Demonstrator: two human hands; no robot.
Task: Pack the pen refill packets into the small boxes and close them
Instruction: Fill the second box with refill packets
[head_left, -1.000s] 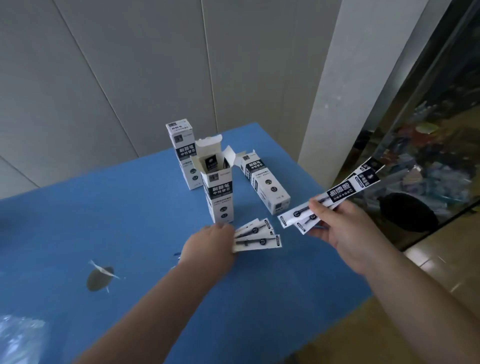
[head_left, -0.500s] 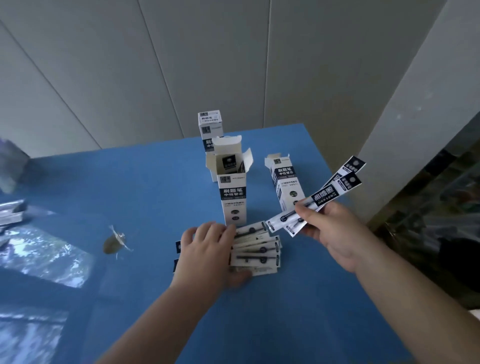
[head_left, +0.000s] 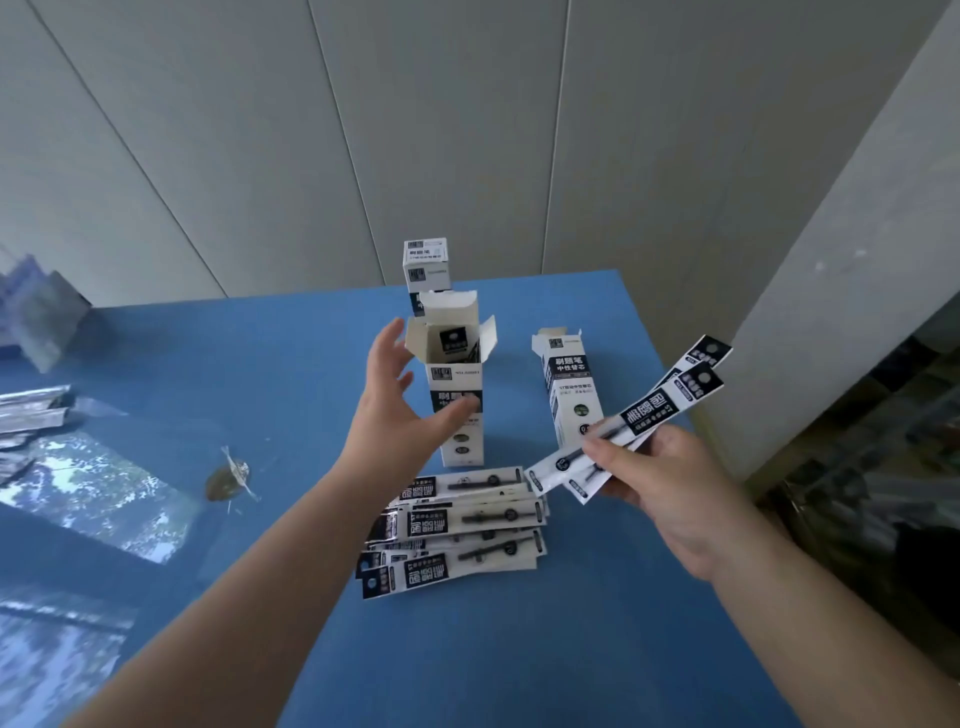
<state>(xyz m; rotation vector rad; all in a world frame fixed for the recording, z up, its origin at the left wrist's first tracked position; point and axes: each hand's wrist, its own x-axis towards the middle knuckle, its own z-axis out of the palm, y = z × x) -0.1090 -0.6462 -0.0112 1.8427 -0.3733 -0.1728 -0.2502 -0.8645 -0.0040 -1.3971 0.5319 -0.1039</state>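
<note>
The left hand (head_left: 395, 410) has lifted off the packet pile (head_left: 457, 525), fingers spread beside the open box (head_left: 454, 384), thumb hiding its label. The right hand (head_left: 670, 483) pinches packets (head_left: 649, 415) angled up-right.

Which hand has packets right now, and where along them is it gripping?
The right hand pinches two refill packets near their lower end, the hang-hole ends fanning up and away. The left hand holds nothing; it is spread beside the open box.

Both arms bare, no sleeves in frame from fingers back to the picture edge. Left hand (head_left: 387, 410): no ring, watch or glove. Right hand (head_left: 670, 493): same, nothing worn at wrist.
</note>
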